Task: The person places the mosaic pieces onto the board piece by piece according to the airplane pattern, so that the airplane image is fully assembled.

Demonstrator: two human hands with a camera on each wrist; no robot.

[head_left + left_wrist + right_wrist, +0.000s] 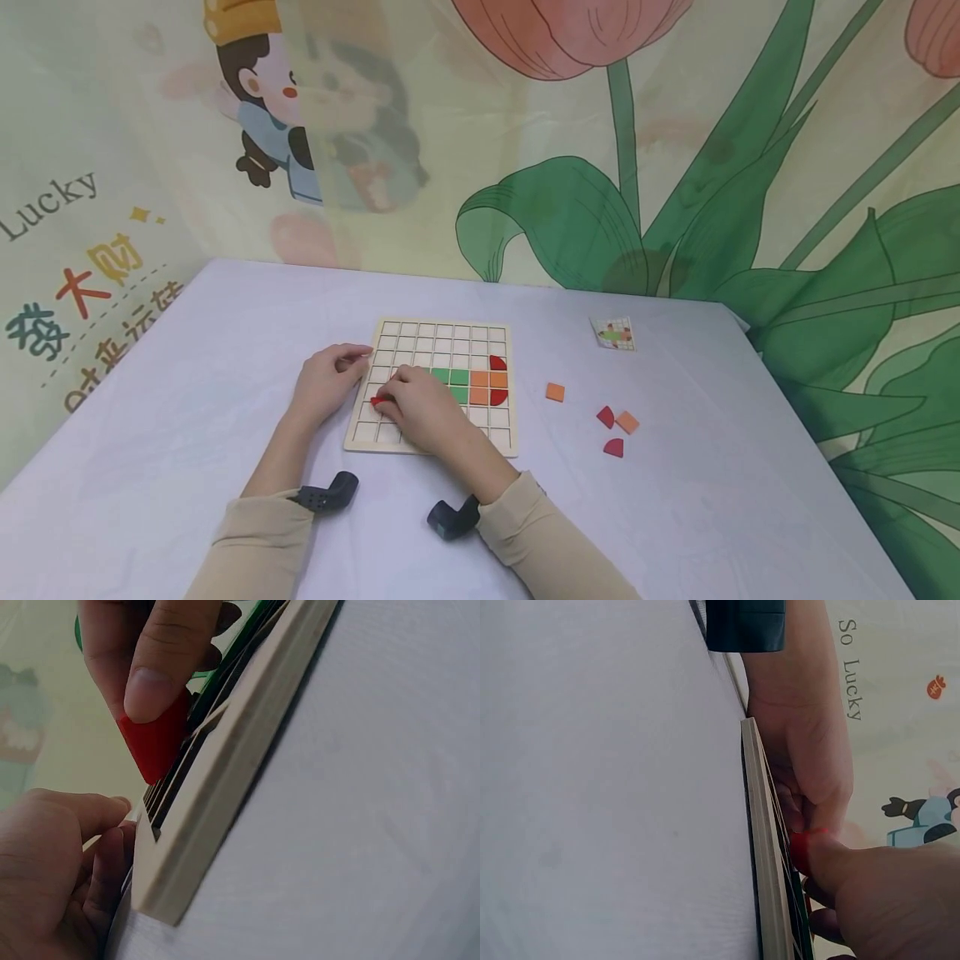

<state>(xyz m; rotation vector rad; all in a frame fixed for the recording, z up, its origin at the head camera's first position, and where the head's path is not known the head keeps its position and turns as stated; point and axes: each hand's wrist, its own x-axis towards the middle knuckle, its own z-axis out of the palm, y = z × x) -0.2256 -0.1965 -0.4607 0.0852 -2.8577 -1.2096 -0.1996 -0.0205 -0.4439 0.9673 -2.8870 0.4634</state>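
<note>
A wooden grid board (pixel 430 447) lies on the table with green and orange squares and red quarter-circle tiles set in its cells. My right hand (pixel 426 407) is over its lower left part, pinching a red tile (pixel 157 735) between thumb and fingers. In the right wrist view that red tile (pixel 804 851) is close above the board's surface; its full outline is hidden. At the board's left edge, my left hand (pixel 327 383) holds the rim with bent fingers. My right hand covers some of the middle cells.
Right of the board lie an orange square (pixel 555 392), another orange square (pixel 627 422), a red quarter-circle (pixel 606 417) and a second red quarter-circle (pixel 613 448). A small pattern card (pixel 613 333) lies farther back on the white-covered table (pixel 720 500). A printed backdrop (pixel 420 242) hangs behind.
</note>
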